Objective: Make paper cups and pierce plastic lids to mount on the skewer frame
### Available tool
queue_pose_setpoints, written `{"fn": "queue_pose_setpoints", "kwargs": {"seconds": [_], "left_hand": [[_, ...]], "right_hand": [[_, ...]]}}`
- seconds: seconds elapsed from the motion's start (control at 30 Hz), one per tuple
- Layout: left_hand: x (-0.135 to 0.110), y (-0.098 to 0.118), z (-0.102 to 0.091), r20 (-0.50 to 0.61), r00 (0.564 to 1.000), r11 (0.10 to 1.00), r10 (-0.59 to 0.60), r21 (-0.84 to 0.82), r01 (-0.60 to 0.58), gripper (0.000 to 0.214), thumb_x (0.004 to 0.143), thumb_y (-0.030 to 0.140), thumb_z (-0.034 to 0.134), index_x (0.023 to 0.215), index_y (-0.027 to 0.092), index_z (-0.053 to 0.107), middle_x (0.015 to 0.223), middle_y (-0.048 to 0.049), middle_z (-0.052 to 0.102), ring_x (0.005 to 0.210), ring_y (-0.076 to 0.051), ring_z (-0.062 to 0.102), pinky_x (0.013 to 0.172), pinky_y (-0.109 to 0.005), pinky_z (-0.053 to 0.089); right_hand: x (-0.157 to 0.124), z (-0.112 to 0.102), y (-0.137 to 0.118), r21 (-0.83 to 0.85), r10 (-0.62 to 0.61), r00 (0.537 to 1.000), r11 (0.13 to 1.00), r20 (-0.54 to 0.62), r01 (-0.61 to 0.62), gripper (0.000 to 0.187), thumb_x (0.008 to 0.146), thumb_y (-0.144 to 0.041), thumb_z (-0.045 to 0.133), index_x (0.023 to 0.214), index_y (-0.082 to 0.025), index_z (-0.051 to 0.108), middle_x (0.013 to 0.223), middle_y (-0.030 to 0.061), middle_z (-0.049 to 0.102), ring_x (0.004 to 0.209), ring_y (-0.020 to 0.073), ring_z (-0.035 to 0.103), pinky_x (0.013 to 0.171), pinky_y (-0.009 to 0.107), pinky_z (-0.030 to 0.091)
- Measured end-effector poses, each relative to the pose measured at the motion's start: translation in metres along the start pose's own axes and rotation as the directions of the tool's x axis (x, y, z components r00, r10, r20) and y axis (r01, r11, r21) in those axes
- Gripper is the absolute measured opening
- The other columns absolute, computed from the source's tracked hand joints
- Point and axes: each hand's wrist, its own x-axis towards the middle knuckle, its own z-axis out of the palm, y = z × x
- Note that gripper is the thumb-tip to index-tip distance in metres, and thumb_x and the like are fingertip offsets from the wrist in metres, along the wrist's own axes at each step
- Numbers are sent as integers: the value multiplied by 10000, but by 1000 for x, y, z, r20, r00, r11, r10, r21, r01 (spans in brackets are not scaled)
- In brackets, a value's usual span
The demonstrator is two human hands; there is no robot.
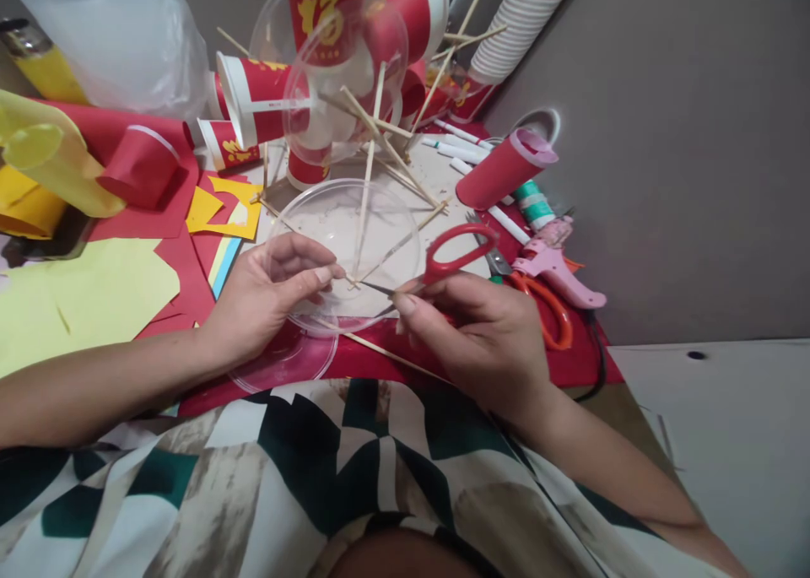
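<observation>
My left hand (272,287) pinches a thin wooden stick close to a corner where several sticks meet. The joined sticks (368,173) form an angular frame that reaches up and back toward the cups. My right hand (487,333) grips red-handled scissors (436,266) low down near the blades, handle loops pointing up. Their dark tip is at the stick corner; whether it touches is too small to tell. Beneath the corner lies a round clear plastic lid or bowl (322,186). Another loose stick (392,356) lies between my hands and my body.
Red paper cups (269,97) and clear discs are stacked at the back. A pink glue gun (550,270), orange-handled scissors (560,308), white pens and a red paper roll (499,173) lie right. Coloured paper (82,291) covers the left. A grey wall (683,156) bounds the right.
</observation>
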Motion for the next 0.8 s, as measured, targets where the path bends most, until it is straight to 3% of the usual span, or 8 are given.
{"fn": "queue_pose_setpoints", "kwargs": {"seconds": [0.33,0.5,0.7,0.8], "left_hand": [[-1,-6,-1,20,987,971,162,174,-163,229,776,324,851,887,169,723,843,-22,751,758,-141,706,663,-213,573],[-3,-6,-1,45,958,926,282,248,-284,163,805,274,828,861,177,710,847,-8,735,790,-129,697,714,-213,562],[-6,-6,1,35,936,870,351,358,-339,163,829,294,801,883,175,704,865,-17,740,809,-151,709,752,-249,592],[-9,-6,2,32,915,814,402,446,-373,136,846,279,772,899,171,708,878,-15,749,814,-147,715,746,-242,603]], "right_hand": [[2,12,9,-202,-149,989,969,-11,143,160,881,-178,677,734,-228,637,617,-31,685,521,108,583,520,233,455],[2,13,10,-235,-176,984,957,-10,169,166,889,-177,676,736,-223,632,604,-34,667,498,98,549,497,226,426],[1,15,9,-263,-155,988,954,-13,146,161,904,-202,658,747,-216,629,625,-21,675,522,103,562,530,223,445],[0,15,7,-287,-172,985,944,-16,160,179,901,-192,655,728,-207,616,569,-43,610,484,86,505,503,210,408]]}}
